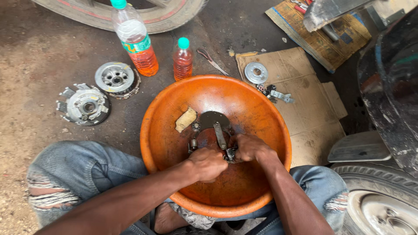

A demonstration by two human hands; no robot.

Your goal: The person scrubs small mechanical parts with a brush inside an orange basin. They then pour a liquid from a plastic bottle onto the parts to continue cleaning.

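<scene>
Down in the orange basin (pixel 165 130), both hands, left hand (pixel 208 164) and right hand (pixel 251 147), seemingly clamp small metal parts (pixel 229 153).

The left hand (pixel 208 163) and right hand (pixel 251 148) cover most of the small metal part (pixel 230 153) they grip. The tyre (pixel 130 11) runs off the top edge, the wheel (pixel 383 204) off the bottom-right corner.

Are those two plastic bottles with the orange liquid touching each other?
Apart. The head view shows a strip of bare ground between the large bottle and the small bottle, which stand side by side behind the orange basin.
</scene>
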